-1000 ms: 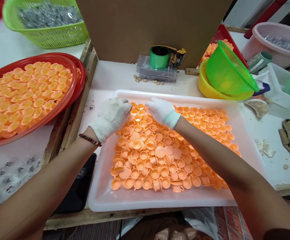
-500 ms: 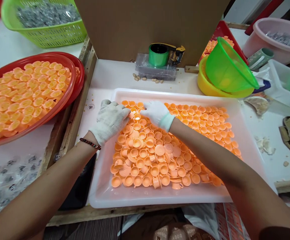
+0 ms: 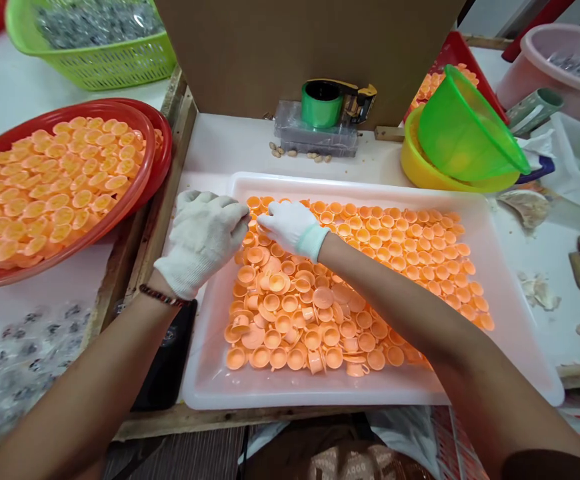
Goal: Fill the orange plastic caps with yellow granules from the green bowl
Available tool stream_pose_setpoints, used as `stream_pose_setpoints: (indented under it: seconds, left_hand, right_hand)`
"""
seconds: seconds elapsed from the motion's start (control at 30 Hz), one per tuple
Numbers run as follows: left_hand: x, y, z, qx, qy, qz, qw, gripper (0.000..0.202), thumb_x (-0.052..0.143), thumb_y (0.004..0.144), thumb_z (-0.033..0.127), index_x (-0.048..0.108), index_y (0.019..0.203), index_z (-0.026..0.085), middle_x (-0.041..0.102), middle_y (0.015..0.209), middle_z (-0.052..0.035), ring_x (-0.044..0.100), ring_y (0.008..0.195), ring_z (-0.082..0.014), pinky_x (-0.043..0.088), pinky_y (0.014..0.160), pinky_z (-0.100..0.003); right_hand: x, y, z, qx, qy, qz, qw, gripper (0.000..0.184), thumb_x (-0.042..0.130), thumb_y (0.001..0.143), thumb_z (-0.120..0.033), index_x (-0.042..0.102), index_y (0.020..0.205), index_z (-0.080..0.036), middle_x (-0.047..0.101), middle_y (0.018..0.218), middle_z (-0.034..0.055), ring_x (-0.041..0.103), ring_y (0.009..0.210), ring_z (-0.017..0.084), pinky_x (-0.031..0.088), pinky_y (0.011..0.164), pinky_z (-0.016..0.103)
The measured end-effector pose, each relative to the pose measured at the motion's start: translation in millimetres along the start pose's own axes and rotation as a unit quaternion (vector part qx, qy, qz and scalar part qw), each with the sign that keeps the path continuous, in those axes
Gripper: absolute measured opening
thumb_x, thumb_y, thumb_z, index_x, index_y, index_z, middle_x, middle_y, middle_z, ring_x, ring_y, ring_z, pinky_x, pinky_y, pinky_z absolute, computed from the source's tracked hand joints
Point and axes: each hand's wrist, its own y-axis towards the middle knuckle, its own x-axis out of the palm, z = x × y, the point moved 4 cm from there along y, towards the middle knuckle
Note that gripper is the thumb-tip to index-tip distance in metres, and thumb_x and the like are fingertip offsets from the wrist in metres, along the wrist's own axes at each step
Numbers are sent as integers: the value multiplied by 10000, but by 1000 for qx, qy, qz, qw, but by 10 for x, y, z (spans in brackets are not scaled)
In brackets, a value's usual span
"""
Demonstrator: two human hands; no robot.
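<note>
A white plastic tray (image 3: 515, 320) lies in front of me, filled with several small orange plastic cups and saucers (image 3: 365, 267). Both my hands wear white knit gloves. My left hand (image 3: 201, 235) rests at the tray's far left corner, fingers curled with the tips touching the orange pieces there. My right hand (image 3: 290, 227) lies just beside it on the same pile, fingers bent down and pressed on the pieces. Whether either hand holds a piece is hidden under the fingers. The pieces at the tray's right stand in neat rows; those near me lie in a loose heap.
A red round tray (image 3: 135, 193) of orange pieces sits at left, a green basket (image 3: 95, 67) behind it. A green tape dispenser (image 3: 325, 107) stands before a cardboard wall. Green and yellow bowls (image 3: 460, 140) are at the right, with a pink basin (image 3: 550, 73).
Both hands have slid leftward along the tray's far edge, toward its far left corner, staying together on the orange pieces.
</note>
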Motion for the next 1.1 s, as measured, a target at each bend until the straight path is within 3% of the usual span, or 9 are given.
stream_pose_setpoints:
  seconds: [0.17, 0.3, 0.5, 0.6, 0.7, 0.8, 0.97, 1.03, 1.1]
  left_hand:
    - [-90, -515, 235, 60, -40, -32, 997, 180, 564, 968, 297, 715, 936, 204, 757, 993, -58, 649, 927, -286, 415, 953, -503]
    - [-30, -692, 411, 46, -53, -5, 998, 132, 600, 941, 272, 709, 918, 202, 745, 1024, -58, 652, 899, -278, 438, 933, -502]
    - [16, -621, 453, 26, -71, 1, 997, 107, 603, 936, 242, 686, 977, 188, 749, 976, -49, 655, 856, -269, 447, 889, -491]
    - [-1, -642, 475, 53, -98, 14, 994, 113, 613, 942, 255, 666, 858, 203, 742, 862, -12, 654, 794, -240, 447, 898, -479]
    - [-42, -700, 467, 58, -121, 58, 989, 129, 623, 949, 280, 656, 856, 197, 755, 902, -12, 668, 787, -217, 459, 870, -445]
    - [-64, -689, 440, 38, -107, 83, 990, 99, 596, 960, 254, 663, 935, 186, 763, 998, -35, 685, 837, -225, 464, 846, -434]
    - [58, -344, 465, 29, -45, -31, 998, 178, 588, 928, 245, 682, 1067, 185, 729, 1053, -85, 671, 897, -294, 455, 792, -457]
    - [104, -192, 455, 30, -42, -77, 996, 174, 573, 918, 224, 686, 1042, 177, 717, 1041, -92, 671, 913, -298, 455, 788, -448]
    - [77, -116, 398, 18, -55, -78, 995, 160, 556, 931, 237, 681, 1012, 177, 712, 1028, -85, 672, 914, -284, 455, 794, -433]
  right_hand:
    - [-6, 43, 11, -42, -49, -19, 998, 289, 431, 1042, -186, 705, 1105, -122, 660, 1089, 165, 574, 923, 250, 310, 717, 361]
    - [0, 54, 22, -87, -83, 7, 993, 325, 377, 1012, -91, 693, 1083, -123, 665, 1079, 162, 560, 922, 255, 303, 736, 368]
    - [-114, 232, -4, -32, -75, 19, 996, 360, 372, 983, -45, 691, 1125, -128, 681, 1051, 146, 593, 945, 251, 340, 743, 367]
    - [-137, 321, 27, 28, -44, -27, 998, 298, 452, 975, -83, 721, 1092, -138, 698, 1044, 139, 621, 909, 238, 363, 710, 352]
    - [-99, 333, 95, 83, -2, -70, 994, 258, 497, 999, -164, 744, 1073, -152, 713, 1055, 128, 631, 857, 217, 366, 673, 337]
    - [-87, 254, 173, 107, 25, -16, 994, 286, 462, 1033, -212, 730, 1122, -167, 705, 1108, 112, 627, 871, 203, 360, 677, 337]
    - [0, 98, 199, 29, 52, -11, 998, 259, 511, 1017, -274, 743, 1103, -197, 682, 1065, 84, 585, 884, 195, 324, 683, 332]
    - [1, 65, 217, 35, 40, -12, 999, 252, 516, 1008, -249, 744, 1092, -183, 671, 1042, 92, 563, 862, 194, 306, 680, 336]
    - [-46, 13, 234, 55, 49, 8, 997, 269, 489, 1021, -239, 735, 1107, -171, 664, 1046, 97, 546, 864, 193, 298, 687, 337]
